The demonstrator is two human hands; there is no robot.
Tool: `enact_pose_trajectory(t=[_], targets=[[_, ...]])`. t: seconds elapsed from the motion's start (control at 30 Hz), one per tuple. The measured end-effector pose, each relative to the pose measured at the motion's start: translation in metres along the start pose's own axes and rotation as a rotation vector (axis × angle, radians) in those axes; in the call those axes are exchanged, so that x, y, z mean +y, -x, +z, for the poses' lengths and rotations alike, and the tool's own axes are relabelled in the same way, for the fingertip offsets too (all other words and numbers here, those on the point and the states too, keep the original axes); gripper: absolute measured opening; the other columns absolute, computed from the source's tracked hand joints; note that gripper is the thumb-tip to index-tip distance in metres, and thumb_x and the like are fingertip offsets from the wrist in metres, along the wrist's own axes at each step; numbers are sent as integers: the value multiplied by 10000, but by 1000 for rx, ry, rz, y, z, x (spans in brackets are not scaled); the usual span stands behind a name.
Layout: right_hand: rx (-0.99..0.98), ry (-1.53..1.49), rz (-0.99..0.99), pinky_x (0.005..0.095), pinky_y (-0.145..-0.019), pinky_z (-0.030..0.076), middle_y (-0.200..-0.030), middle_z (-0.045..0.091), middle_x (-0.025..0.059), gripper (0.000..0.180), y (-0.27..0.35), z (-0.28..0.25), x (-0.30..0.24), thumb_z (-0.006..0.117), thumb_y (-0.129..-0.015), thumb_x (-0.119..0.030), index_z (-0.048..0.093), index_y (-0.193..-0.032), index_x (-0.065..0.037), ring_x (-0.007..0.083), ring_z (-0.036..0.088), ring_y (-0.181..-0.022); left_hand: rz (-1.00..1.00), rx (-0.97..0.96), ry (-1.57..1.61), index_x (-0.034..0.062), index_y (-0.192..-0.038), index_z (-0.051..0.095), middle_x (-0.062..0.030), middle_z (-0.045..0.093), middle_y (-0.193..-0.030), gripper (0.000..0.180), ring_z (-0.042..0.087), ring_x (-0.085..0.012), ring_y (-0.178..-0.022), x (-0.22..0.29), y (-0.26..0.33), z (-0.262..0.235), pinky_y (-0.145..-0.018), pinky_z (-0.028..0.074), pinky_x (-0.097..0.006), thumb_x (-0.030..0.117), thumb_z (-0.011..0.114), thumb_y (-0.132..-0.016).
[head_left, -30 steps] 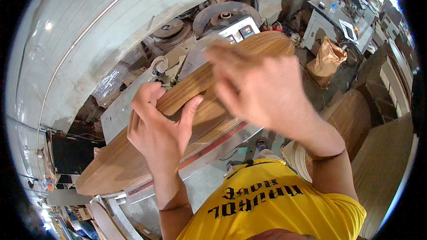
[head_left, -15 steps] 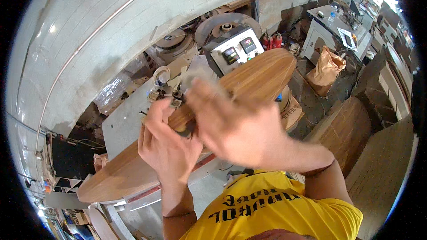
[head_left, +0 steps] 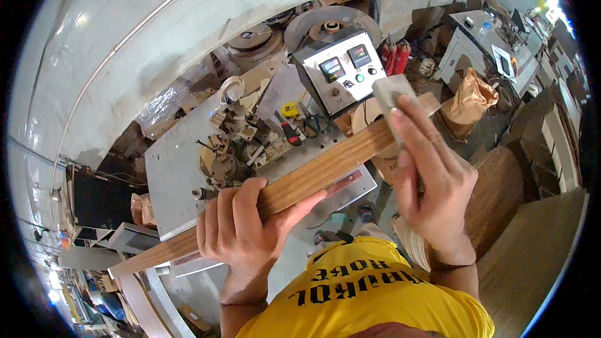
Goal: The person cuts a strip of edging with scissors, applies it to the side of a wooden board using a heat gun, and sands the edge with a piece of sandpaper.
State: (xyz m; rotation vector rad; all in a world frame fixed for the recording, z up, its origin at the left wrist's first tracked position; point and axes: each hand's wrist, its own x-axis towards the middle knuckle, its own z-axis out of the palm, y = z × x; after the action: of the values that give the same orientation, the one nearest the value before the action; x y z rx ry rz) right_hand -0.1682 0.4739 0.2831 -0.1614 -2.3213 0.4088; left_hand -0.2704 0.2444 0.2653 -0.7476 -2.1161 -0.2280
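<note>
My left hand (head_left: 241, 225) is wrapped round a long brown wooden board (head_left: 335, 164), thumb along its near side and fingers over the far side. The board runs slantwise from lower left to upper right and shows a narrow, long-grained face. Near its right end, my right hand (head_left: 435, 181) grips a pale grey, flat sanding block (head_left: 389, 97) between thumb and fingers. That block lies across the board's edge and seems to touch it. Below the board is a grey machine table (head_left: 178, 172), with metal fittings (head_left: 219, 166) close to my left hand.
A control box (head_left: 341, 72) with small displays and knobs stands beyond the board. Near it lie a yellow tape measure (head_left: 290, 110) and a red-handled tool (head_left: 290, 134). Brown paper sack (head_left: 469, 103), red fire extinguishers (head_left: 395, 57) and stacked wooden panels (head_left: 494, 181) are at the right.
The board has turned from its broad face to a narrow one. My right hand has moved right, away from the left hand, toward the board's end. My left hand has closed round the board.
</note>
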Motion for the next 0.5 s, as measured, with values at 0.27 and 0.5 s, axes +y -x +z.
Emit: enact_pose_trajectory(t=[0.27, 0.5], targets=[[126, 121, -62, 375, -810, 632, -1450, 695, 191, 500, 17, 7, 21, 677, -898, -13, 710, -1396, -26, 331, 798, -990, -23, 6, 46, 162, -960, 730, -11, 711, -820, 678, 686, -251, -715, 8, 7, -10, -651, 529, -392, 703, 966, -625], [79, 173, -121, 333, -669, 621, -1479, 674, 210, 516, 20, 10, 9, 659, -932, -95, 681, -1442, -20, 272, 789, -824, -23, 0, 69, 154, -946, 744, -19, 704, -796, 668, 678, -255, -710, 5, 7, -10, -652, 524, -396, 682, 979, -613]])
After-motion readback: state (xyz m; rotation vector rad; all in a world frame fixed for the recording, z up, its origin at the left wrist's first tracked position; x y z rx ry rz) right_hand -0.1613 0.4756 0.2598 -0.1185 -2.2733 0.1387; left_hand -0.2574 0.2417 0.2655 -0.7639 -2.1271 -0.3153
